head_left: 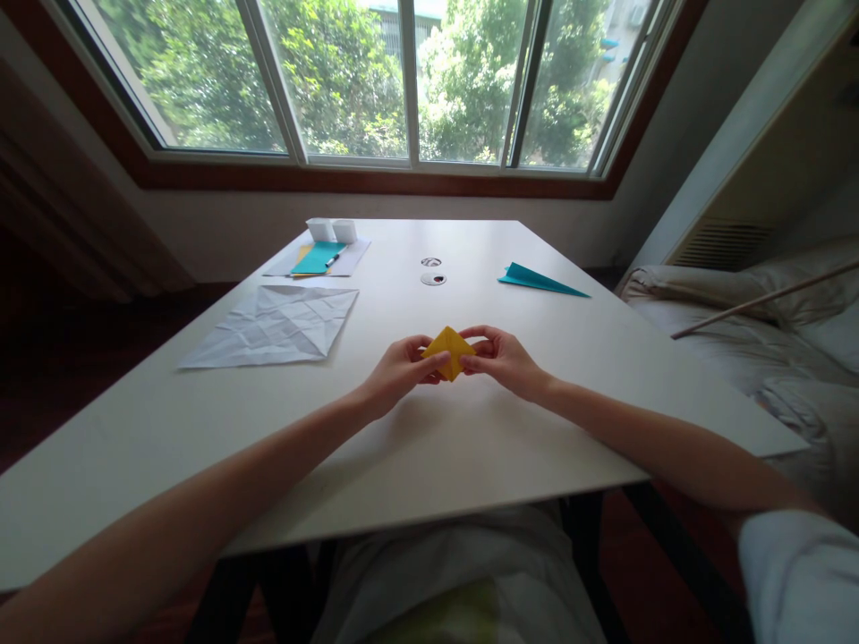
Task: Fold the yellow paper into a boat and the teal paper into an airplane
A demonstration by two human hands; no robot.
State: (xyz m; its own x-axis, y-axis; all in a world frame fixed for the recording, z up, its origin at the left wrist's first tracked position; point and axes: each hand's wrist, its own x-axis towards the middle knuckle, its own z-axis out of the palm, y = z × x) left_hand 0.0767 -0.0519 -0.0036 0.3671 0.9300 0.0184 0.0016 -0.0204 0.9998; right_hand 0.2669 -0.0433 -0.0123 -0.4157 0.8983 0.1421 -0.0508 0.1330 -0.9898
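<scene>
A small yellow folded paper [448,344], diamond-shaped toward me, is held between both hands just above the white table [470,447]. My left hand [404,365] grips its left side, the thumb lying across the front. On the other side my right hand [500,360] pinches the right corner between thumb and fingers. Some fingertips are hidden behind the paper.
To the left lies a creased white paper sheet [282,326]. Behind it are teal paper [315,259], a pen [334,259] and two white paper boxes [344,232]. A teal paper plane [540,279] rests at right. Round openings [433,279] mark the table's middle.
</scene>
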